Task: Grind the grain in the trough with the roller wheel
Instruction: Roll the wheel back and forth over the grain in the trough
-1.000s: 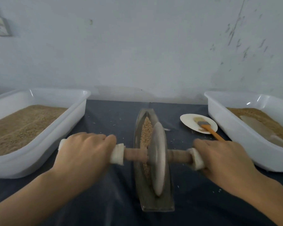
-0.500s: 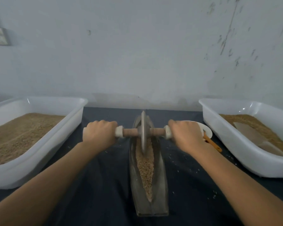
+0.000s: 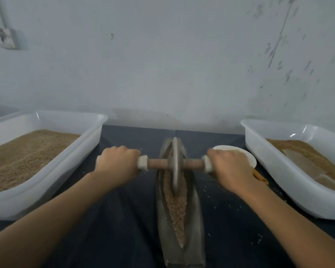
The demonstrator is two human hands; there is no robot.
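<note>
A: Report grip state and wheel position.

B: The left hand (image 3: 117,163) was wrapped round the left end of the wooden axle (image 3: 158,163); the right hand (image 3: 230,167) was wrapped round the right end. The roller wheel (image 3: 175,164) stood upright in the far half of the trough (image 3: 163,219), its rim in the grain (image 3: 177,209). The trough lay lengthwise on the dark cloth (image 3: 124,229), between the two tubs.

A: Failure modes?

B: Probably three. Uneven pressure between the hands could tilt the wheel and ride it up the trough wall. Overrunning the narrow far tip could throw grain out; loose kernels (image 3: 238,208) already lay on the cloth. The right hand sat over the white plate (image 3: 248,158) and could knock it.

A: Inventory.

B: One trough, one wheel, one axle with two white end wraps, one plate. Two white tubs holding grain: left tub (image 3: 66,169), right tub (image 3: 278,171).
</note>
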